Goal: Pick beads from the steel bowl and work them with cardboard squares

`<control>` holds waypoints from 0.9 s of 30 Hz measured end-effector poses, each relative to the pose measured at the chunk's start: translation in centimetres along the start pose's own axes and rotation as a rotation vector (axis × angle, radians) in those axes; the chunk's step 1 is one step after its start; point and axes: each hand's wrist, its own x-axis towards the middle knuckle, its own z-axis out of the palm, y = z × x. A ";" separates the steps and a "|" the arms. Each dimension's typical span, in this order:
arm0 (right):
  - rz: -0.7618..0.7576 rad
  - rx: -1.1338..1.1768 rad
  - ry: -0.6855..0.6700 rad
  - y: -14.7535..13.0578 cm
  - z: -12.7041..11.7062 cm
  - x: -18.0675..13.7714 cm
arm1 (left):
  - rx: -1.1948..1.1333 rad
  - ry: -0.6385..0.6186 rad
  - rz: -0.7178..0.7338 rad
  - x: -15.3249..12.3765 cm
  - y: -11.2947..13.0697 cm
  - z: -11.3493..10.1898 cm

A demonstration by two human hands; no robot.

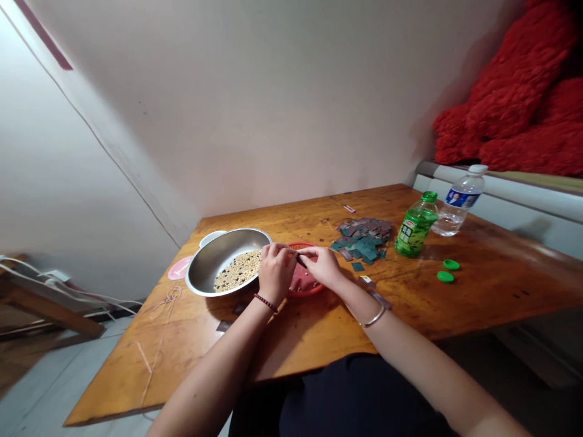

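My left hand (pixel 274 271) and my right hand (pixel 324 266) meet over a small red basket (pixel 304 285) on the wooden table (pixel 478 291). Both hands pinch a small dark piece (pixel 301 261) between their fingertips. Just left of my left hand, a tilted steel bowl (pixel 214 258) holds pale beads or grains (pixel 239 271). A pile of small green and grey squares (pixel 364 240) lies just right of my right hand. I cannot make out what the dark piece is.
A green bottle (pixel 415 226) and a clear water bottle (pixel 456 203) stand at the right. Two green caps (pixel 448 271) lie near them. Thin string (pixel 161 303) trails across the left of the table. Red plush fabric (pixel 514 103) is piled at the far right; cables (pixel 54 282) run at the left.
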 end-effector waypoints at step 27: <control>-0.017 -0.009 0.015 -0.1 -0.1 0.0 | 0.002 0.027 -0.001 0.0 -0.1 0.2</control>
